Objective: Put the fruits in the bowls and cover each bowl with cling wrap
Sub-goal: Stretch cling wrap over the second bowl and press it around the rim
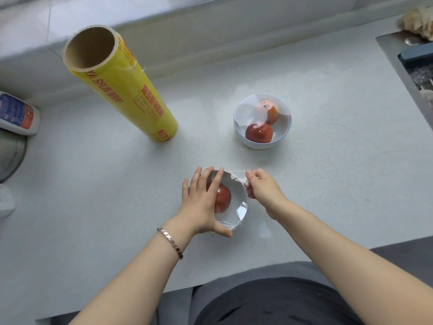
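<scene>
A white bowl (240, 208) near the counter's front edge holds a red fruit (223, 198) under clear cling wrap (236, 181). My left hand (203, 202) lies flat across the wrapped top, fingers straight, thumb at the near rim. My right hand (260, 186) pinches the wrap's edge at the bowl's right rim. Farther back on the right, a second white bowl (262, 143) holds two red fruits (259, 132) beneath wrap. A tall yellow cling wrap roll (124, 87) stands upright at the back left.
A sink (419, 71) with a dark rack lies at the far right. At the left edge are a white bottle (16, 113) and a metal lid (11, 156). The pale counter (105, 195) ends at the wall ledge behind.
</scene>
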`<control>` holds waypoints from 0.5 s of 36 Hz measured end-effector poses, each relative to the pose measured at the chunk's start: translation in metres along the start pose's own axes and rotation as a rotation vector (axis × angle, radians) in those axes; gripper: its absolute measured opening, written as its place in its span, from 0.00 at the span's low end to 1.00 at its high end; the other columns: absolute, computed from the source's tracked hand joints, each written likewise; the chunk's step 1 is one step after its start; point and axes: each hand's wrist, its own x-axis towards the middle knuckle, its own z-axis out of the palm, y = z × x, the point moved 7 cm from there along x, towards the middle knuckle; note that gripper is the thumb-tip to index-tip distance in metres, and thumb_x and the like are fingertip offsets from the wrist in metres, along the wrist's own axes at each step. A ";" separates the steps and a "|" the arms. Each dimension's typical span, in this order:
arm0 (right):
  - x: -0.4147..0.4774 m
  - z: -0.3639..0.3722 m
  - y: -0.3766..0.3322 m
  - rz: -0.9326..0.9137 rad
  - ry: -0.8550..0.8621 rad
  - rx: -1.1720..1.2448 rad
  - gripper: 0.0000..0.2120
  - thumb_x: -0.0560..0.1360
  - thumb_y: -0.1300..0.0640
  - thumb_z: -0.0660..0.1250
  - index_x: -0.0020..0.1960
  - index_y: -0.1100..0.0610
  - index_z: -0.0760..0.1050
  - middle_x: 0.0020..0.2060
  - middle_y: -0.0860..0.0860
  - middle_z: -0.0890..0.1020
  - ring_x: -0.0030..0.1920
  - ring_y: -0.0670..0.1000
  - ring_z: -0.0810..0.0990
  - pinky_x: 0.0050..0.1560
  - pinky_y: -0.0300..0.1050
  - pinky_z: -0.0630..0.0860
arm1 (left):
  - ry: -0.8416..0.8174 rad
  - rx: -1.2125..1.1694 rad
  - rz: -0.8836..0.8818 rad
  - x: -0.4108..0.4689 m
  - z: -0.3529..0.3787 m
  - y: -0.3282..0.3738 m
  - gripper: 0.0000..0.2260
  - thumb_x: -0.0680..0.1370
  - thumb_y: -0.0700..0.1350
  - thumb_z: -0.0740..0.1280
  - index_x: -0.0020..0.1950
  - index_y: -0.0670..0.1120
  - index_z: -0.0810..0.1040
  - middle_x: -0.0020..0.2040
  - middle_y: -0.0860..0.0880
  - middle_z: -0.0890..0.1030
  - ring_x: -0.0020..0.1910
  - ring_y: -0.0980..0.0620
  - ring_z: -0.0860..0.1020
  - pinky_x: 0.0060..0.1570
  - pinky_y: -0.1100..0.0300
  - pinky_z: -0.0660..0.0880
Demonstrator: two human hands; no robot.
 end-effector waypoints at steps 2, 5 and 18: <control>-0.003 -0.001 -0.005 -0.096 0.079 -0.062 0.11 0.80 0.54 0.55 0.39 0.53 0.64 0.33 0.50 0.73 0.37 0.51 0.73 0.45 0.50 0.71 | 0.008 -0.005 0.001 0.000 0.001 0.002 0.62 0.57 0.65 0.76 0.75 0.55 0.34 0.75 0.50 0.39 0.74 0.46 0.35 0.71 0.43 0.38; -0.008 -0.002 -0.013 -0.249 0.182 -0.145 0.10 0.80 0.53 0.53 0.42 0.55 0.63 0.34 0.53 0.73 0.38 0.54 0.72 0.43 0.50 0.70 | 0.021 -0.012 0.004 0.001 0.002 0.002 0.61 0.57 0.65 0.76 0.75 0.56 0.35 0.74 0.50 0.40 0.74 0.47 0.35 0.70 0.43 0.37; 0.009 -0.024 -0.002 -0.253 0.322 -0.208 0.09 0.81 0.55 0.53 0.43 0.57 0.61 0.31 0.49 0.67 0.36 0.54 0.67 0.33 0.46 0.58 | 0.039 -0.059 0.003 0.003 0.004 -0.001 0.62 0.56 0.64 0.76 0.74 0.57 0.34 0.73 0.53 0.38 0.73 0.48 0.34 0.69 0.42 0.34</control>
